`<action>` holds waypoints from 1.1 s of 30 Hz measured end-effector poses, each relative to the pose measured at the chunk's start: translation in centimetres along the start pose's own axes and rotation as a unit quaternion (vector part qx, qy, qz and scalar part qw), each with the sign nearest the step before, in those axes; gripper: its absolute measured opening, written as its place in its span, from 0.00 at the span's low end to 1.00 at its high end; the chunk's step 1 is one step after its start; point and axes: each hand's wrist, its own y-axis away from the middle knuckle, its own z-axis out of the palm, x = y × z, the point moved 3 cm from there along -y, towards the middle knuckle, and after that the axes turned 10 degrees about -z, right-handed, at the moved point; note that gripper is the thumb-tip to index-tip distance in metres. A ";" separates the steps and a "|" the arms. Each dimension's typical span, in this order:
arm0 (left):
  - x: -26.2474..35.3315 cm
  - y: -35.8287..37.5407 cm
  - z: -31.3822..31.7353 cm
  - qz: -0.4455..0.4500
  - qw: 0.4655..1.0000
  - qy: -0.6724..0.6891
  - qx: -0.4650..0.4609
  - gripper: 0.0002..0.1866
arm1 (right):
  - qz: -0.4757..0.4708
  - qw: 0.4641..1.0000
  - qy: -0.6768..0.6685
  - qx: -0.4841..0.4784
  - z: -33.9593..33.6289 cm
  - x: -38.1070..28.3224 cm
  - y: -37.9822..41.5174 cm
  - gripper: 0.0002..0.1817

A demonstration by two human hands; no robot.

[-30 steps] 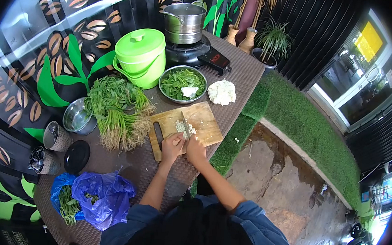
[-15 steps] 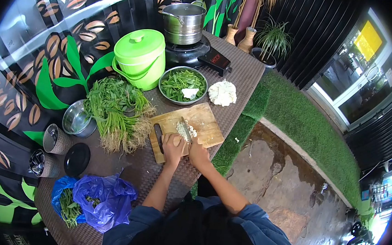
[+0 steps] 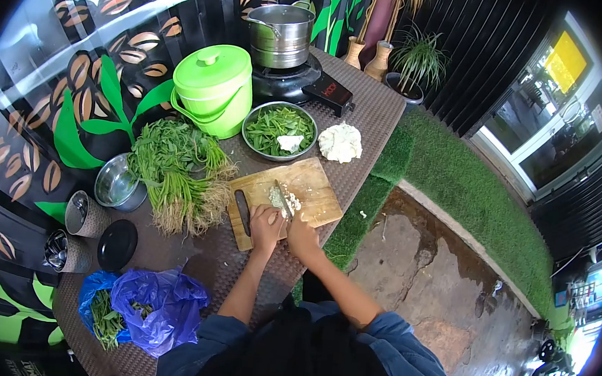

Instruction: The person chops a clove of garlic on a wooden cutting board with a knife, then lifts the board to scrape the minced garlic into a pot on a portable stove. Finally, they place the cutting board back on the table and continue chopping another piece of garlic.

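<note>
Many fine, pale bits point(image 3: 293, 202) flank knife point(image 3: 284, 199); right grip point(image 3: 303, 236) holding it; left grip point(image 3: 265, 229) curled, contents unclear.

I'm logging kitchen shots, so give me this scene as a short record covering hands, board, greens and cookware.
left hand: beside the knife, over the chopping board
right hand: gripping the knife
board: wooden, with chopped white bits
greens: rooted bunch left of the board; cut leaves in a metal bowl
cookware: pot on a stove
bucket: green, lid on
</note>
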 end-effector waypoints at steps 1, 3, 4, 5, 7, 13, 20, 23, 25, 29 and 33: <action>0.1 0.1 0.0 0.003 1.000 -0.007 0.000 0.05 | 0.000 1.000 0.000 0.000 0.7 0.0 0.1 0.20; 0.2 0.1 0.1 0.005 1.000 -0.008 0.000 0.05 | 0.017 1.000 -0.002 0.013 1.3 -0.1 0.1 0.20; 0.1 0.1 0.1 0.006 1.000 -0.010 0.002 0.05 | 0.017 1.000 -0.003 0.011 1.1 0.0 -0.3 0.20; 0.0 0.4 0.0 0.005 1.000 -0.012 -0.001 0.05 | 0.007 1.000 -0.018 0.005 0.8 0.1 -0.9 0.19; 0.2 0.2 0.0 0.009 1.000 -0.010 -0.006 0.05 | -0.002 0.999 -0.034 0.005 0.2 0.2 -1.0 0.19; 0.1 0.1 0.1 0.009 1.000 -0.016 -0.002 0.04 | 0.020 0.999 -0.025 0.018 1.4 -0.4 -0.1 0.18; -0.2 0.1 0.0 0.012 1.000 -0.005 -0.001 0.04 | -0.003 1.000 -0.026 0.011 0.6 -0.7 -0.2 0.19; 0.0 0.0 -0.1 0.021 1.000 -0.004 0.007 0.04 | 0.010 0.999 -0.030 0.027 1.5 -0.4 -0.6 0.19; -0.2 0.1 -0.1 0.018 1.000 -0.007 -0.005 0.04 | 0.012 0.999 -0.034 0.024 1.4 -0.3 -0.8 0.19; -0.4 0.0 -0.3 0.001 1.000 0.006 -0.005 0.04 | -0.017 1.000 0.005 -0.007 1.1 -0.2 -0.8 0.20; -0.9 0.1 -0.1 -0.012 1.000 0.012 -0.020 0.05 | 0.037 0.999 -0.005 -0.001 1.9 -0.8 -0.4 0.21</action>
